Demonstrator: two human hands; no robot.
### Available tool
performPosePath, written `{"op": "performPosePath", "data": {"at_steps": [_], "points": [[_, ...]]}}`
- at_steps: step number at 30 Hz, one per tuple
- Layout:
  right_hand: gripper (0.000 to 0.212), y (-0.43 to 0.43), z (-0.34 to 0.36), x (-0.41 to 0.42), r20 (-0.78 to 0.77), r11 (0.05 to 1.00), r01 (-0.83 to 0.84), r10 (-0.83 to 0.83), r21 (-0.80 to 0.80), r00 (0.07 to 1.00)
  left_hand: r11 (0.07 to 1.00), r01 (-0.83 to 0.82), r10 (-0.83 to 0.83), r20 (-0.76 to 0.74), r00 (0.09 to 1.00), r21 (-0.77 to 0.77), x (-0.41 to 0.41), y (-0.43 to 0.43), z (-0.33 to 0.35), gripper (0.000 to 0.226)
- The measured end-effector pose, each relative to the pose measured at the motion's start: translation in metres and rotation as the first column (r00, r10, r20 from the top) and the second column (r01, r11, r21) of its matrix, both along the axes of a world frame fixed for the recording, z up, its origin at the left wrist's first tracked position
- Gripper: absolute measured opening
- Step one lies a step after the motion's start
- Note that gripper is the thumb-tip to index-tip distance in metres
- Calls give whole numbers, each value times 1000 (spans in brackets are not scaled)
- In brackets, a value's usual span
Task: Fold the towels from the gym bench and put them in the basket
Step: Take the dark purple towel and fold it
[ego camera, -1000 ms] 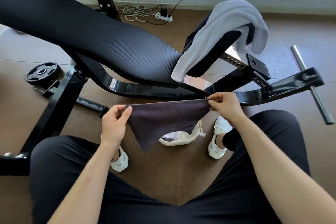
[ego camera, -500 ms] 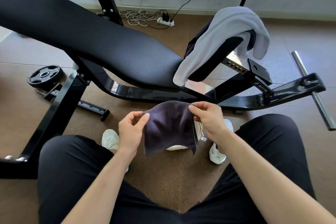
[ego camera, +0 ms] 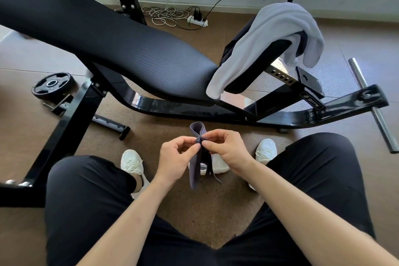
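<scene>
A small dark grey towel (ego camera: 197,166) hangs folded in half between my knees. My left hand (ego camera: 176,157) and my right hand (ego camera: 226,147) pinch its top corners together, fingertips touching. A loop of the fold stands up above my fingers. Behind the towel a white object (ego camera: 219,164) lies on the floor, mostly hidden. A light grey towel (ego camera: 265,36) is draped over the seat pad of the black gym bench (ego camera: 108,34), with a dark cloth (ego camera: 228,49) under it.
A black weight plate (ego camera: 51,84) and a loose black bar (ego camera: 110,124) lie on the brown floor at left. The bench's steel crossbar (ego camera: 371,103) sticks out at right. A power strip with coiled cables (ego camera: 194,20) lies by the wall. My white shoes (ego camera: 131,162) flank the towel.
My hands came together from spread apart, folding the stretched dark towel in half so it now hangs narrow from my joined fingertips.
</scene>
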State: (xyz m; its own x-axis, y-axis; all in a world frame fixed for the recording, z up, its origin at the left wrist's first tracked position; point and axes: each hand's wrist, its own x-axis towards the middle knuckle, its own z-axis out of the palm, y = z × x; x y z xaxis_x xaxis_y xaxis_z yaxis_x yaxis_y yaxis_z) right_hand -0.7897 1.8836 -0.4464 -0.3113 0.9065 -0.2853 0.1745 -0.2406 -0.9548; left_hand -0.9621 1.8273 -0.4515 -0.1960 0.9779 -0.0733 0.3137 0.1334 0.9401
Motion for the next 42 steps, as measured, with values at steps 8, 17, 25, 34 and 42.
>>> {"op": "performPosePath", "data": {"at_steps": [8, 17, 25, 34, 42], "points": [[23, 3, 1, 1, 147, 984, -43, 17, 174, 989, 980, 198, -198, 58, 978, 8, -5, -3, 8, 44], [15, 15, 20, 19, 279, 938, -241, 170, 247, 945, 980, 70, -16, -278, 960, 185, -31, 3, 2, 48], [14, 19, 30, 30, 237, 926, -250, 185, 283, 954, 971, 236, -220, -552, 805, -43, -35, 4, -7, 46], [21, 26, 28, 36, 326, 937, -161, 54, 311, 944, 999, 31, -32, -119, 992, -15, -34, 5, 6, 15], [38, 14, 28, 25, 472, 867, -399, 228, 299, 851, 999, 38, -38, 170, 985, 1, -22, 1, 13, 16]]}}
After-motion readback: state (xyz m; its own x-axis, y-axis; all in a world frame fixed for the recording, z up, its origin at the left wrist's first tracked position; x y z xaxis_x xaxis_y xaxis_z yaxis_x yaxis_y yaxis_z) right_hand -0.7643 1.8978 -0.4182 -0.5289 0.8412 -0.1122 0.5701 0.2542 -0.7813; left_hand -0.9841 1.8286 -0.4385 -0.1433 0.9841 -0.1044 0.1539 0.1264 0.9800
